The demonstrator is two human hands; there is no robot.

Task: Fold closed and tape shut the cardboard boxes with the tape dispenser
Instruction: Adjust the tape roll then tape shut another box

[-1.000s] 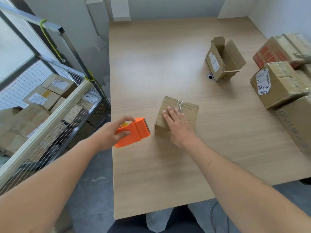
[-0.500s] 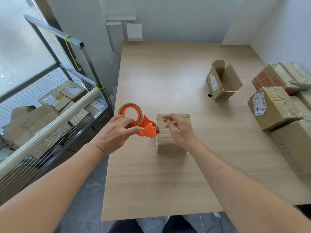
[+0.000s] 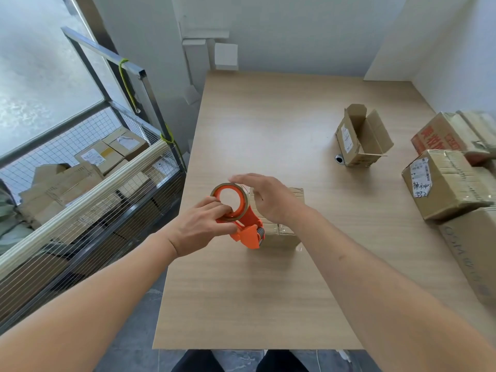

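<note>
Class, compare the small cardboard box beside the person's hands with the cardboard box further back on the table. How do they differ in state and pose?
The small box has its flaps folded shut; the far box stands with its flaps open. The small box sits right by the orange tape dispenser, which the left hand grips; the far box stands alone, untouched. Both are brown cardboard and rest on the wooden table.
</note>
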